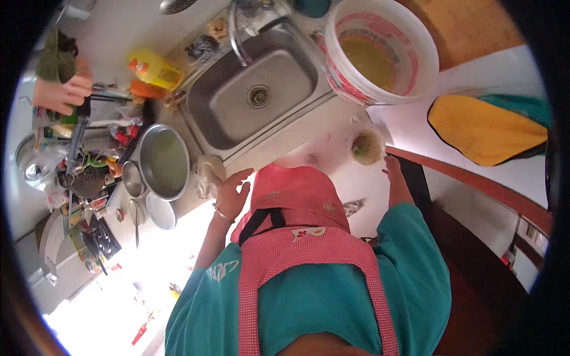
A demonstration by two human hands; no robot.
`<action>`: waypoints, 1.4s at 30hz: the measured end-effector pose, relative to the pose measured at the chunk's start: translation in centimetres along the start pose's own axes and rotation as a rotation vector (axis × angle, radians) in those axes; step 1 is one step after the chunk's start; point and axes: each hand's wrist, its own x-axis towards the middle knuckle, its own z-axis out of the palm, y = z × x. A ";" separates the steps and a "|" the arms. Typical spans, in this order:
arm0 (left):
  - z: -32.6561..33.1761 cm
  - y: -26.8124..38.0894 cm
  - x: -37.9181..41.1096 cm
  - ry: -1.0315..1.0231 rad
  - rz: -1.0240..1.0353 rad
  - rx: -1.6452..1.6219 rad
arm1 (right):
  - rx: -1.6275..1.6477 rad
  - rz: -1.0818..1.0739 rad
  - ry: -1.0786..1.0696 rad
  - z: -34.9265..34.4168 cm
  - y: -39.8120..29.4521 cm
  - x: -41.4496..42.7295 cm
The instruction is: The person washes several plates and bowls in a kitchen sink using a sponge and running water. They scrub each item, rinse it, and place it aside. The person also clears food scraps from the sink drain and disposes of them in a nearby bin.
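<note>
My left hand (232, 196) is at the counter's front edge with its fingers apart, beside a crumpled pale cloth (209, 175); whether it touches the cloth I cannot tell. A bracelet is on that wrist. My right hand (393, 171) hangs at the right, its fingers blurred, near a pale container (375, 141) with green bits inside. Before me lies a stainless steel sink (267, 84) with a drain and a faucet (238, 40) over it. Left of the sink a metal basin (186, 167) holds cloudy greenish liquid.
A large white bucket (425, 58) with yellowish liquid stands right of the sink. A yellow detergent bottle (162, 71) lies at the back left. A small metal bowl (132, 179), a pale plate (161, 213) and cluttered utensils are at left. An orange cloth item (483, 129) is at right.
</note>
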 end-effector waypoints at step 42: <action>-3.8 -17.0 2.4 0.078 -0.334 0.384 | -1.294 -1.077 -0.518 46.9 -30.9 -13.0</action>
